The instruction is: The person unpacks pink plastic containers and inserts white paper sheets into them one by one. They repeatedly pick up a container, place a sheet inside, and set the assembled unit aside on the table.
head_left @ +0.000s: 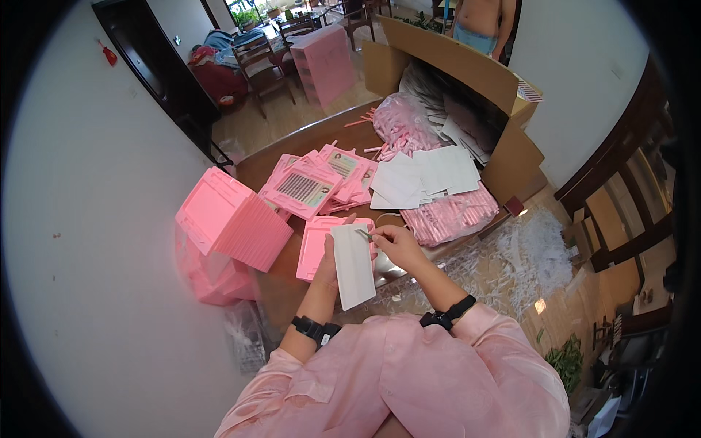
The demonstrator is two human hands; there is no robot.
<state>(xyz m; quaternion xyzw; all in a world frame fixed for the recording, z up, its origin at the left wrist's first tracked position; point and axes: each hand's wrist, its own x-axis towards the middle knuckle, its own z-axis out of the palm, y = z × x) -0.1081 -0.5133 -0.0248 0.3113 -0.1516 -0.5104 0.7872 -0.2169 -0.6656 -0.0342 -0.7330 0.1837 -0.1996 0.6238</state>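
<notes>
My left hand (330, 259) grips a long white rectangular sheet (354, 270), holding it upright over the table's near edge. Thumb and fingers of my right hand (398, 244) pinch a small thin dark piece (364, 234) at the top of that sheet; its kind is too small to tell. Behind my left hand lies a pink plastic frame (312, 247), partly hidden. Farther off is a loose pile of pink frames with printed cards (303, 188). To the left stands a tall stack of pink frames (234, 223).
White sheets (427, 175) rest on a bag of pink sticks (453, 215) at the right. Another bag of pink sticks (401, 124) leans by an open cardboard box (456, 62). Plastic wrap (529, 248) covers the floor to the right. A person (482, 29) stands beyond the box.
</notes>
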